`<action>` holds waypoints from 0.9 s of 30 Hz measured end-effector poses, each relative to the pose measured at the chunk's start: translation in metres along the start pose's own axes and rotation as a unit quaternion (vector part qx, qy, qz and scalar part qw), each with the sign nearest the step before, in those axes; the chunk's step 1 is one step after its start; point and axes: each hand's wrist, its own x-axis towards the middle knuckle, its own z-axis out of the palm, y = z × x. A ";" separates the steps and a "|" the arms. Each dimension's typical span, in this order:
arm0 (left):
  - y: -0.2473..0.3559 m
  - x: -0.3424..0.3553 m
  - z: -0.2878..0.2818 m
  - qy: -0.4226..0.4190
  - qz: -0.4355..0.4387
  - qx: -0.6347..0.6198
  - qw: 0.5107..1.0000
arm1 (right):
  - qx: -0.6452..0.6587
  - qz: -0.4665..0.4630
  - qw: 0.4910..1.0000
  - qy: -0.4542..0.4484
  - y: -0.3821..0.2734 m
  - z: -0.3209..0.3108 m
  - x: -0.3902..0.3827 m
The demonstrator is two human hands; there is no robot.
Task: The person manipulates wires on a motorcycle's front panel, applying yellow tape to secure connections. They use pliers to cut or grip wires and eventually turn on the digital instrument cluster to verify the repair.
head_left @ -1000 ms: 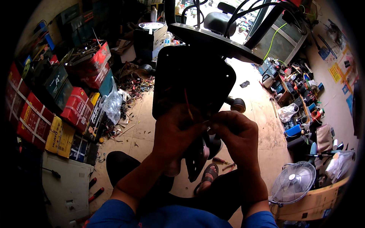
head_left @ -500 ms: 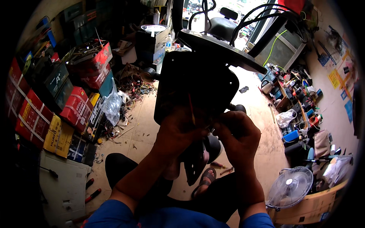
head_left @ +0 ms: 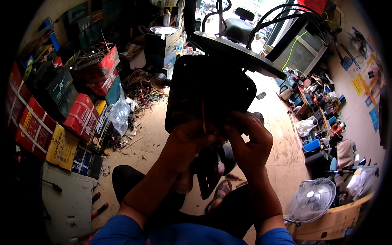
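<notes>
The thin red wire (head_left: 203,111) ran upright in front of the dark panel (head_left: 208,83), its paler lower end overlapping the left hand (head_left: 185,143). A flat dark plate (head_left: 239,53) overhung the panel, a fan (head_left: 312,198) stood well apart at lower right, and deep shadow obscured the work point. The left hand and right hand (head_left: 253,141) were near each other, fingers curled inward; whether either gripped the wire could not be determined.

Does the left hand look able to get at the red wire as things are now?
Probably yes: the lower end of the red wire overlaps the left hand in this view, and nothing visible crosses the upper part. The hand's grip is too dark to judge.
</notes>
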 end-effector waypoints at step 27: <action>0.020 0.003 0.001 0.054 -0.019 0.102 0.993 | -0.270 -0.364 0.891 -0.009 0.023 0.002 0.001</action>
